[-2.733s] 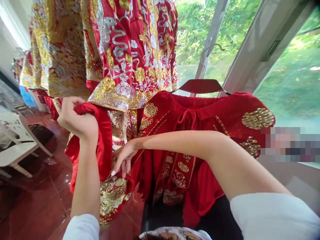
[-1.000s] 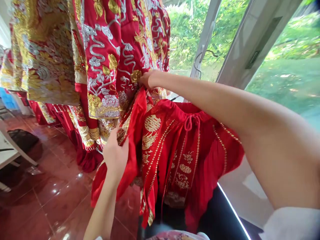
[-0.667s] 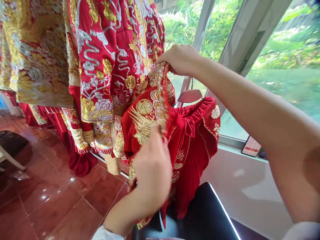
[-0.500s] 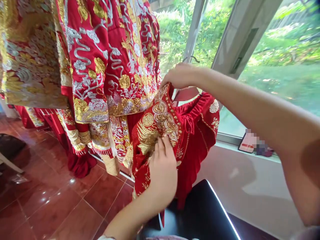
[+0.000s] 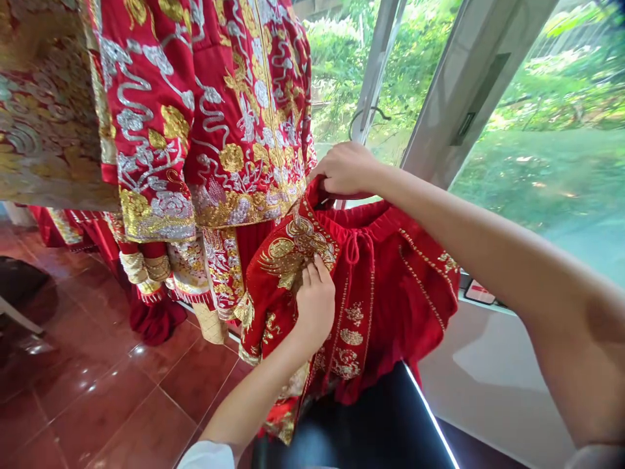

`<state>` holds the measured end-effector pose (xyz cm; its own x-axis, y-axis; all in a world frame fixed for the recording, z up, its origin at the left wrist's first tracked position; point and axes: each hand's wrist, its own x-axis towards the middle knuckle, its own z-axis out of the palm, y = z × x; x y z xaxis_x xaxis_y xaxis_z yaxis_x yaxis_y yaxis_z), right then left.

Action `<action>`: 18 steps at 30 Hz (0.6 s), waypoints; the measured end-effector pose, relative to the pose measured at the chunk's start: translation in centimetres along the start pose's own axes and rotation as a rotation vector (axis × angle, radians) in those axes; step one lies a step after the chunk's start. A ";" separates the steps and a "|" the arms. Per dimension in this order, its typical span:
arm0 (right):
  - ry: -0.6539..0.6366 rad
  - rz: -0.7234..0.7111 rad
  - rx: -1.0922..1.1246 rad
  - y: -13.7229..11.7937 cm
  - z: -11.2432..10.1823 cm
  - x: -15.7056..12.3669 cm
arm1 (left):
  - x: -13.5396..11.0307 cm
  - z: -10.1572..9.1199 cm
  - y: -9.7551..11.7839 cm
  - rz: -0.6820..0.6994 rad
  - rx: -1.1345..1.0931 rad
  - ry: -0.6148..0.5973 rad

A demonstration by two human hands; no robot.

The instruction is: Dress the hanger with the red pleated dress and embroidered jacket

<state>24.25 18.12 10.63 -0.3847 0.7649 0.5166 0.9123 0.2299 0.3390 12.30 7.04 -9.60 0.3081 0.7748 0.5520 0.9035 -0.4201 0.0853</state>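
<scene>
A red embroidered jacket (image 5: 278,260) with gold motifs hangs over a red drawstring skirt (image 5: 390,293) with a gathered waistband and beaded lines. My right hand (image 5: 344,170) is closed on the jacket's upper edge, just below a dark hanger hook (image 5: 368,117). Lower down, my left hand (image 5: 316,290) has its fingers bent and closed on the jacket's gold-embroidered front edge. The tips of both hands are partly hidden by cloth. The skirt's tied cord (image 5: 352,247) hangs to the right of my left hand.
Larger red garments (image 5: 229,143) with silver and gold embroidery hang close on the left. A black surface (image 5: 371,423) with a bright edge lies below the skirt. Windows (image 5: 537,169) stand at right, with a flat phone-like object (image 5: 479,291) on the sill. Red tiles (image 5: 112,391) cover the floor.
The jacket has swung left and the skirt has spread open to the right, showing more of its front and cord. My right hand has come slightly lower; both hands keep hold.
</scene>
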 end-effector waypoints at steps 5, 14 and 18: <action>-0.040 -0.005 -0.069 -0.3 0.0 0.1 | 1.1 1.6 0.8 0.076 -0.060 0.074; -0.027 0.040 0.000 -1.7 -1.2 -0.6 | 3.4 -7.1 -2.5 0.129 -0.330 0.439; 0.058 0.107 0.165 -1.4 -0.7 -0.5 | 8.8 -11.3 -3.6 -0.027 -0.245 0.321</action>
<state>23.06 17.00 10.50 -0.2874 0.7551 0.5892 0.9572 0.2482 0.1489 8.39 10.02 4.29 0.1416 0.6168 0.7743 0.8003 -0.5317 0.2773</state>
